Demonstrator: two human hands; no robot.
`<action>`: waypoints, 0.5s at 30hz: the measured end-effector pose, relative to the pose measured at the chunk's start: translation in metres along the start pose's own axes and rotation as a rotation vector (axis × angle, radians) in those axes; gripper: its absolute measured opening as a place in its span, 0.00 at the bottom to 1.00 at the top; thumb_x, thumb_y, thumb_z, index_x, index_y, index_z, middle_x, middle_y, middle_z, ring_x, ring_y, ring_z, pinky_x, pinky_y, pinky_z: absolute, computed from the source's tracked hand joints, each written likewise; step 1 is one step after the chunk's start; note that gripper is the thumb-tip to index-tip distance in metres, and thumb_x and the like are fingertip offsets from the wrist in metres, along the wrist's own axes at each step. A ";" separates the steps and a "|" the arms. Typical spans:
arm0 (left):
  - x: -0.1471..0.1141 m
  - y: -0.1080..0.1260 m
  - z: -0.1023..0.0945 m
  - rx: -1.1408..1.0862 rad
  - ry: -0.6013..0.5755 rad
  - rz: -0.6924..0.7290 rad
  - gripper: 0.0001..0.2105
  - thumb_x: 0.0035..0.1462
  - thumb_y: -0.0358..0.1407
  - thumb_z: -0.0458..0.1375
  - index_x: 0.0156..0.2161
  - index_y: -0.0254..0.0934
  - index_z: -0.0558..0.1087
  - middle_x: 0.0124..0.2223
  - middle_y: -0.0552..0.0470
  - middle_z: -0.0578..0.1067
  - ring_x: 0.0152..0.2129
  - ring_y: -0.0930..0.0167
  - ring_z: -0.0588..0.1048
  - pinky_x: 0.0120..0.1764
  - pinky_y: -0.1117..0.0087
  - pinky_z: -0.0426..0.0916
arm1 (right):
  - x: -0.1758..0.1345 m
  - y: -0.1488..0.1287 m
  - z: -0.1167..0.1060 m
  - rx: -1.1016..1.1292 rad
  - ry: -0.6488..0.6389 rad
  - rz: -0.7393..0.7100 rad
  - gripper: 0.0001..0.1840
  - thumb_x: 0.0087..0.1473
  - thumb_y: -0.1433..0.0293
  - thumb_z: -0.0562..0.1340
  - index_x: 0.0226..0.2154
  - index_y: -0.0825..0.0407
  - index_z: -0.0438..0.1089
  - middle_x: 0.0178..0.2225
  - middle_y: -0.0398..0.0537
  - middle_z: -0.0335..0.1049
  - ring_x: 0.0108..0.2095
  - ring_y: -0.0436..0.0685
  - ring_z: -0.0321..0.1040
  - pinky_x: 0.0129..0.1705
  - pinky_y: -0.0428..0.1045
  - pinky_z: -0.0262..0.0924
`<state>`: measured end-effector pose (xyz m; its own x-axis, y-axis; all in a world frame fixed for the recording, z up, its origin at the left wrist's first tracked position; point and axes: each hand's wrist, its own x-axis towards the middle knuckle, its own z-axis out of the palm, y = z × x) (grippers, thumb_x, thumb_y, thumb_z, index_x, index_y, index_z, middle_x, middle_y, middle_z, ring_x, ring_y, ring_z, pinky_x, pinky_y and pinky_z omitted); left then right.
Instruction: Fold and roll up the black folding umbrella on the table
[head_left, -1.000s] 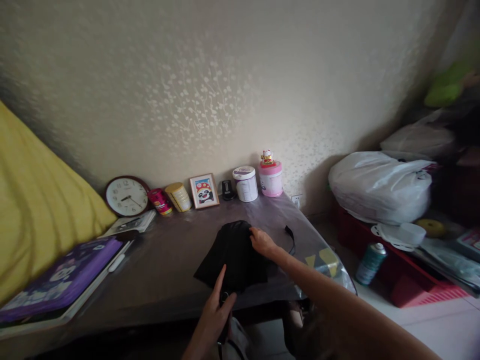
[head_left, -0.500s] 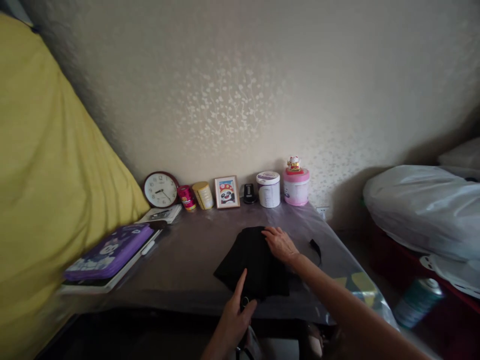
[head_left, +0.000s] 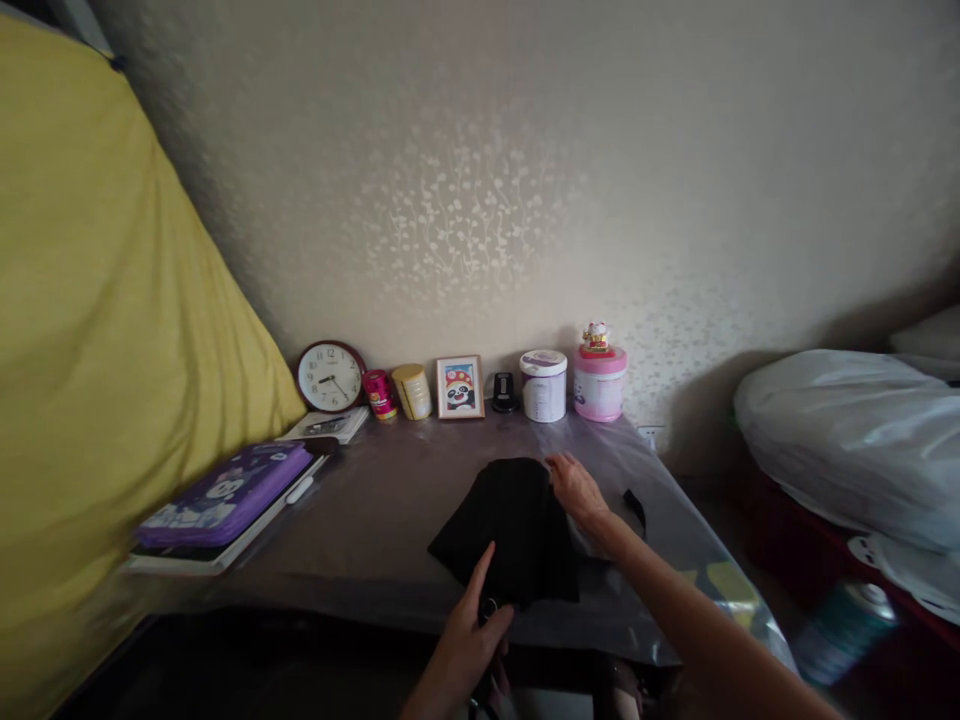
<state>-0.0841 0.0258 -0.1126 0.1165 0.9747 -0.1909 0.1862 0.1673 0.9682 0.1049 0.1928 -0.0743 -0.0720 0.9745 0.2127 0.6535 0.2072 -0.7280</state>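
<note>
A black folding umbrella lies partly collapsed on the table, its cloth panels fanned out away from me. At the near edge my left hand is closed round its handle, the index finger stretched along the cloth. A dark cord hangs below that hand. My right hand is at the far right edge of the cloth, its fingers bent together there; the fingertips are partly hidden. The umbrella's narrow black strap sticks out to the right, beyond my right forearm.
Along the wall stand a clock, a picture frame, a white tub and a pink tub bearing a cat figurine. A purple case lies left, by a yellow curtain. A spray can stands right.
My right hand has slid a little to the right, from on top of the cloth to its edge, and its fingers are more bent. My left hand keeps its hold. The view has shifted slightly.
</note>
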 end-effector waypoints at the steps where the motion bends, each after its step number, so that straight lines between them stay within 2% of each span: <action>1: -0.001 0.002 0.001 -0.038 -0.012 -0.049 0.36 0.54 0.38 0.51 0.64 0.47 0.38 0.27 0.57 0.75 0.19 0.72 0.73 0.27 0.70 0.68 | 0.001 0.003 -0.001 0.081 -0.009 0.102 0.15 0.54 0.77 0.52 0.40 0.54 0.71 0.42 0.54 0.71 0.47 0.57 0.65 0.52 0.51 0.56; 2: -0.002 0.004 0.003 -0.074 -0.018 -0.067 0.37 0.54 0.39 0.52 0.64 0.47 0.36 0.22 0.61 0.71 0.14 0.75 0.69 0.22 0.74 0.65 | 0.001 0.006 -0.001 0.133 -0.031 0.175 0.13 0.53 0.76 0.53 0.37 0.54 0.71 0.36 0.52 0.72 0.43 0.57 0.68 0.48 0.51 0.61; 4: -0.005 0.009 0.005 -0.121 -0.014 -0.036 0.38 0.53 0.39 0.53 0.64 0.45 0.38 0.18 0.64 0.66 0.11 0.77 0.64 0.19 0.77 0.60 | -0.002 0.010 0.002 0.178 -0.089 0.248 0.09 0.52 0.74 0.54 0.31 0.54 0.70 0.26 0.48 0.71 0.31 0.55 0.71 0.36 0.50 0.67; 7: -0.010 0.018 0.006 -0.123 -0.003 -0.011 0.37 0.53 0.40 0.53 0.65 0.42 0.39 0.18 0.63 0.67 0.12 0.75 0.65 0.21 0.75 0.62 | -0.012 0.011 0.010 0.278 -0.143 0.312 0.07 0.50 0.69 0.57 0.27 0.55 0.69 0.21 0.45 0.67 0.22 0.53 0.68 0.23 0.48 0.67; 9: -0.013 0.023 0.007 -0.088 0.035 0.027 0.36 0.53 0.41 0.53 0.64 0.40 0.42 0.25 0.56 0.75 0.21 0.71 0.73 0.32 0.70 0.68 | -0.017 0.009 0.014 0.355 -0.162 0.312 0.11 0.50 0.64 0.57 0.29 0.55 0.68 0.23 0.47 0.68 0.22 0.54 0.69 0.21 0.49 0.67; 10: -0.013 0.025 0.007 -0.063 0.073 0.070 0.36 0.52 0.41 0.54 0.64 0.40 0.46 0.34 0.52 0.78 0.30 0.69 0.75 0.40 0.69 0.67 | -0.019 0.008 0.015 0.391 -0.168 0.304 0.13 0.51 0.61 0.56 0.31 0.55 0.68 0.25 0.48 0.68 0.23 0.55 0.69 0.22 0.50 0.67; 12: -0.014 0.029 0.009 -0.001 0.140 0.160 0.34 0.51 0.40 0.55 0.63 0.39 0.51 0.50 0.48 0.74 0.47 0.66 0.71 0.51 0.68 0.60 | -0.021 0.005 0.017 0.450 -0.179 0.276 0.16 0.50 0.59 0.56 0.35 0.54 0.68 0.29 0.49 0.69 0.28 0.56 0.70 0.25 0.51 0.69; 13: -0.014 0.031 0.010 0.033 0.158 0.192 0.34 0.51 0.40 0.55 0.63 0.39 0.51 0.54 0.48 0.71 0.51 0.65 0.68 0.53 0.69 0.58 | -0.021 0.004 0.017 0.484 -0.177 0.244 0.17 0.49 0.59 0.58 0.37 0.53 0.68 0.31 0.49 0.70 0.31 0.57 0.70 0.28 0.52 0.69; 15: -0.015 0.035 0.014 0.110 0.155 0.216 0.34 0.53 0.38 0.53 0.64 0.39 0.49 0.56 0.48 0.69 0.53 0.65 0.66 0.53 0.69 0.58 | -0.022 0.003 0.019 0.548 -0.145 0.144 0.18 0.47 0.60 0.61 0.40 0.52 0.69 0.33 0.50 0.70 0.38 0.58 0.69 0.36 0.53 0.69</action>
<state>-0.0653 0.0148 -0.0777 0.0156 0.9985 0.0529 0.2795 -0.0551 0.9586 0.0946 0.1734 -0.0935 -0.1391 0.9900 0.0227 0.1825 0.0482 -0.9820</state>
